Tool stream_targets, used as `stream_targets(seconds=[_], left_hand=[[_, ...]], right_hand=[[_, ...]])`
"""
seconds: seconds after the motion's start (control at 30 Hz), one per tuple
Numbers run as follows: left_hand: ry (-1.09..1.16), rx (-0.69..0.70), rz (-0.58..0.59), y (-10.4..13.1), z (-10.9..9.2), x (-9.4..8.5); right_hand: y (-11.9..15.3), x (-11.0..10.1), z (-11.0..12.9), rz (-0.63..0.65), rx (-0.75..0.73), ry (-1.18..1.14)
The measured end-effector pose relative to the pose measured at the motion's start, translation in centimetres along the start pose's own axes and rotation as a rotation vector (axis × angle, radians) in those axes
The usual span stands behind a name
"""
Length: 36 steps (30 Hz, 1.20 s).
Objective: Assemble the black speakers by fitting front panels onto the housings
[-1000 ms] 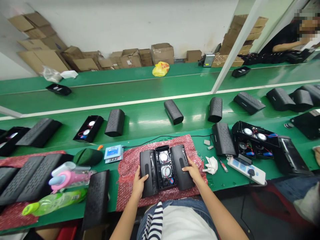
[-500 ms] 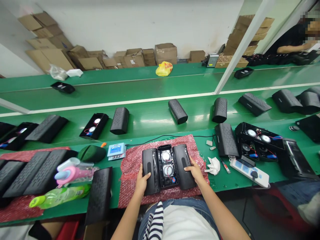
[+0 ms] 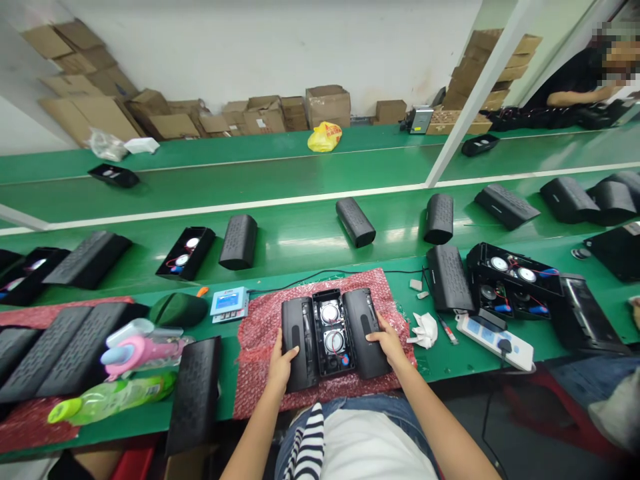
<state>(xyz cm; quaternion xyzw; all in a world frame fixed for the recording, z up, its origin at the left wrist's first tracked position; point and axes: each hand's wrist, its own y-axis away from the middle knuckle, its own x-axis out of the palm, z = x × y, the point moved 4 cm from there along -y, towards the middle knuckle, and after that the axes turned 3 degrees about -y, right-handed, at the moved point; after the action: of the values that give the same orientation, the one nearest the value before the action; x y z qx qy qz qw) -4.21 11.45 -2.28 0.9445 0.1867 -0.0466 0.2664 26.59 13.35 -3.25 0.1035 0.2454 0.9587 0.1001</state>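
Three black speaker housings stand side by side on red bubble wrap point(image 3: 253, 373). My left hand point(image 3: 283, 362) is closed around the outer edge of the left speaker housing point(image 3: 303, 363), thumb on its face. On the other side my right hand point(image 3: 389, 341) grips the right speaker housing point(image 3: 361, 320), its thumb also lying on the face. Between these two sits an open speaker housing point(image 3: 320, 363) facing up. Inside it show two round silver speaker drivers, thin red wires and a small blue part. My fingers behind the outer housings are hidden.
A blue-and-white meter point(image 3: 230, 305) with a cable lies left of the wrap. Bottles point(image 3: 117, 398) and more housings are further left. At right are crumpled tissue point(image 3: 425, 331), a power strip point(image 3: 496, 341) and open housings point(image 3: 515, 277). A green conveyor point(image 3: 295, 230) carries several housings.
The camera view has shifted slightly, so the surroundings appear a little further left. Both hands keep the same hold on the two outer housings. Part of another person's hand shows at the right edge.
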Motion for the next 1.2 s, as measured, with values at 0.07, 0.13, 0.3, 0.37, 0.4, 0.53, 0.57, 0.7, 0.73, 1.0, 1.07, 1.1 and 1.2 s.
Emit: stream_targets(seconds=[0.07, 0.13, 0.3, 0.37, 0.4, 0.53, 0.57, 0.7, 0.73, 1.0, 1.07, 1.1, 1.2], left_hand=[[0.009, -0.006, 0.001, 0.0, 0.0, 0.0], [0.02, 0.002, 0.002, 0.0, 0.0, 0.0], [0.013, 0.018, -0.004, -0.5, 0.6, -0.2], [0.005, 0.014, -0.007, -0.8, 1.0, -0.3], [0.003, 0.011, -0.008, -0.9, 1.2, -0.3], [-0.011, 0.017, -0.007, -1.3, 1.8, -0.6], [-0.012, 0.024, -0.008, -1.4, 2.0, -0.6], [0.009, 0.042, -0.012, -1.6, 2.2, -0.6], [0.012, 0.04, -0.012, -1.6, 2.2, -0.6], [-0.001, 0.028, -0.028, -1.1, 1.6, -0.4], [0.006, 0.019, -0.027, -1.0, 1.5, -0.4], [0.013, 0.017, -0.025, -1.0, 1.4, -0.4], [0.026, 0.022, -0.026, -1.0, 1.4, -0.4]], right_hand=[[-0.1, 0.0, -0.2, 0.005, 0.007, -0.001], [-0.1, 0.0, -0.4, 0.008, 0.009, -0.009], [0.0, 0.0, -0.4, 0.0, 0.01, -0.02], [0.0, 0.0, -0.4, -0.004, 0.014, -0.032], [0.0, 0.0, -0.4, -0.008, 0.017, -0.042], [0.0, 0.0, -0.4, -0.035, 0.042, -0.06], [0.0, 0.0, -0.5, -0.042, 0.048, -0.057], [0.1, 0.0, -0.4, -0.04, 0.058, -0.06], [0.1, 0.0, -0.4, -0.043, 0.061, -0.06], [0.1, 0.1, -0.3, -0.022, 0.006, -0.048], [0.1, 0.0, -0.3, -0.023, -0.003, -0.041], [0.1, 0.0, -0.3, -0.02, -0.004, -0.042], [0.1, 0.1, -0.3, -0.009, -0.001, -0.049]])
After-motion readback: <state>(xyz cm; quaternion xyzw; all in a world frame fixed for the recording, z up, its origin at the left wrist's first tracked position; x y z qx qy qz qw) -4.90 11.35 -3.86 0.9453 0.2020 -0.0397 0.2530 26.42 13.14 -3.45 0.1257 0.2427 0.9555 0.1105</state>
